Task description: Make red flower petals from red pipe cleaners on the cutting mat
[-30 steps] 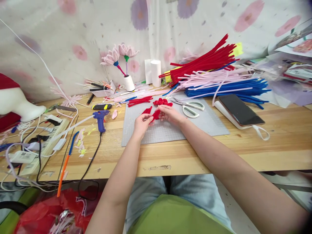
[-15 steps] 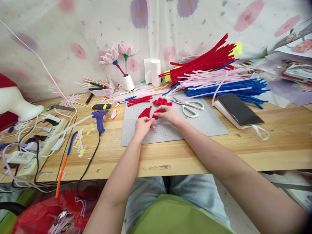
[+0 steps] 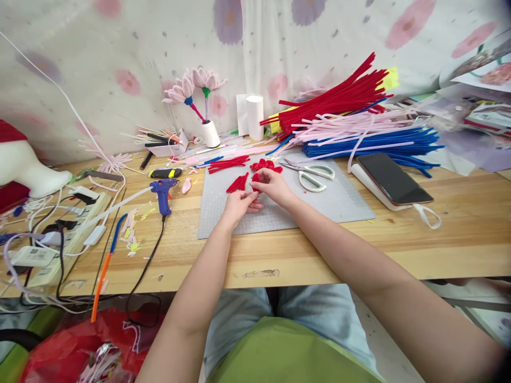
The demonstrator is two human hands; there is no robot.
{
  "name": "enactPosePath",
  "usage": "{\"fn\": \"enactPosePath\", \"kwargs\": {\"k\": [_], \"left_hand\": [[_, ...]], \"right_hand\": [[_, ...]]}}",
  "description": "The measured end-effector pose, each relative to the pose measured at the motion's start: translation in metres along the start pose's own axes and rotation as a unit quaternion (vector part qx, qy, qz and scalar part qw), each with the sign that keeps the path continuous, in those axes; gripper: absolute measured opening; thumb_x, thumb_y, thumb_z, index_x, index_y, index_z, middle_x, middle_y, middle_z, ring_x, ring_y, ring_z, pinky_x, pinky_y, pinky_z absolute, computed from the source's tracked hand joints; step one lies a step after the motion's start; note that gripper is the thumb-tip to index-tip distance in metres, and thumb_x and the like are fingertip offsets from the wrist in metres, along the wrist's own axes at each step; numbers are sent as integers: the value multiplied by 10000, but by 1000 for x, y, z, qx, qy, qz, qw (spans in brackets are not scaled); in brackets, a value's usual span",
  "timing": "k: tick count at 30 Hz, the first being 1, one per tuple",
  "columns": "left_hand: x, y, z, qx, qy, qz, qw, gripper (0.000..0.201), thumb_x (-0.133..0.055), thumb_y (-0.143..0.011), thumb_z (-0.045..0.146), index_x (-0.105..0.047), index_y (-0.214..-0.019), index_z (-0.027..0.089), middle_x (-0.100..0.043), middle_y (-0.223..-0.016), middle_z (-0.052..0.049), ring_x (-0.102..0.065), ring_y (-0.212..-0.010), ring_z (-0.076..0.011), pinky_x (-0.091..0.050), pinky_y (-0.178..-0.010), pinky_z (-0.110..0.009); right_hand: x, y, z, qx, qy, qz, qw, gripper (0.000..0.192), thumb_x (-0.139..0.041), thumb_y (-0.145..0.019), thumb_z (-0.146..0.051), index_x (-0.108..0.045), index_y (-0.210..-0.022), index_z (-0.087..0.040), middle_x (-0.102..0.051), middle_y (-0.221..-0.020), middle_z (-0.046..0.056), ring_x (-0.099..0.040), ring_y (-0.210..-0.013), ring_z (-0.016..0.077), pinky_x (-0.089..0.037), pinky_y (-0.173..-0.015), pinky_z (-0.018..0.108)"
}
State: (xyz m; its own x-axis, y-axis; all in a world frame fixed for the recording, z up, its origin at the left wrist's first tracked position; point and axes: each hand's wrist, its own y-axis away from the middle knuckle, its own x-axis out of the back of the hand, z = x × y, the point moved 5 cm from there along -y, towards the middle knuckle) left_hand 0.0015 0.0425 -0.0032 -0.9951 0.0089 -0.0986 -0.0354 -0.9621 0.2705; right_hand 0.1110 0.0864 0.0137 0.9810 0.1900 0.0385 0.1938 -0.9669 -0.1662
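Both arms [image 3: 195, 298] slant inward across the gray mat [image 3: 339, 202]. Over it, the right hand [image 3: 273, 187] pinches a fuzzy red piece [image 3: 255, 180] between thumb and fingers, just beyond the bunched left hand [image 3: 239, 206]; whether that grips anything, I can't tell.

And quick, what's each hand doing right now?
Left hand: can't tell if it's closed on anything.
Right hand: closed, holding a red fuzzy piece.

Strips [image 3: 237, 183] on mat [image 3: 339, 205], scissors [image 3: 299, 168] right of them; glue gun [image 3: 163, 196] left of mat, phone [image 3: 393, 180] right, pipe-cleaner bundles [image 3: 339, 106] behind.
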Motion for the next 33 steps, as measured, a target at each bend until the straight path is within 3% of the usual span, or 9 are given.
{"fn": "enactPosePath", "kwargs": {"k": [3,7,12,15,17,23,28,30,33], "left_hand": [[0,0,-1,-15,-18,9,1000,249,-695,-621,317,-568,-641,104,-595,-534,-33,-577,-437,-113,-495,-471,-241],[1,0,1,-53,-15,27,998,270,-691,-617,345,-563,-654,111,-589,-538,-14,-561,-416,-95,-488,-463,-228],[-2,2,1,-52,10,-25,998,263,-693,-619,317,-596,-741,105,-651,-693,-76,-636,-581,-151,-502,-509,-250],[0,3,-1,-33,10,-10,999,248,-700,-608,304,-584,-696,104,-640,-624,-59,-625,-533,-143,-488,-489,-236],[-1,3,0,-54,18,5,998,259,-706,-592,314,-574,-669,106,-625,-571,-35,-610,-492,-130,-487,-493,-234],[-5,7,4,-155,81,63,983,272,-705,-568,343,-558,-651,130,-623,-556,-2,-597,-473,-111,-498,-546,-251],[-2,9,5,-190,71,104,974,225,-673,-605,327,-554,-642,140,-614,-544,10,-579,-452,-94,-469,-504,-218],[-1,7,5,-195,61,99,974,224,-670,-608,329,-556,-644,140,-615,-553,10,-577,-455,-92,-466,-504,-217],[-1,2,6,-166,41,40,985,248,-689,-582,340,-572,-657,135,-632,-592,-5,-598,-509,-105,-486,-556,-240]], "right_hand": [[-3,1,8,-82,-93,-49,991,334,-722,-526,-305,-486,-719,-171,-508,-580,-53,-456,-518,76,-357,-507,224],[-9,7,5,-131,-173,-99,971,336,-743,-515,-297,-500,-698,-154,-532,-594,-42,-477,-523,65,-368,-507,214],[-8,7,5,-159,-221,-60,960,374,-768,-476,-229,-493,-720,-162,-569,-616,-41,-518,-534,74,-397,-519,221],[-8,5,6,-141,-224,-49,963,387,-778,-456,-197,-497,-720,-161,-576,-620,-44,-522,-533,73,-403,-521,218],[-10,6,6,-144,-240,-57,958,367,-775,-471,-202,-500,-711,-157,-566,-598,-47,-510,-515,70,-393,-502,215],[-29,16,4,-232,-333,-158,900,273,-713,-592,-258,-459,-609,-158,-455,-444,-57,-382,-400,53,-287,-405,194],[-39,18,7,-284,-373,-166,867,283,-638,-688,-265,-422,-541,-155,-394,-400,-52,-333,-388,46,-267,-402,186],[-38,17,8,-287,-378,-158,866,271,-636,-688,-259,-430,-547,-154,-405,-405,-51,-332,-389,45,-273,-408,188],[-31,15,11,-280,-363,-135,878,276,-678,-633,-235,-428,-545,-156,-432,-416,-49,-366,-408,51,-283,-421,191]]}}
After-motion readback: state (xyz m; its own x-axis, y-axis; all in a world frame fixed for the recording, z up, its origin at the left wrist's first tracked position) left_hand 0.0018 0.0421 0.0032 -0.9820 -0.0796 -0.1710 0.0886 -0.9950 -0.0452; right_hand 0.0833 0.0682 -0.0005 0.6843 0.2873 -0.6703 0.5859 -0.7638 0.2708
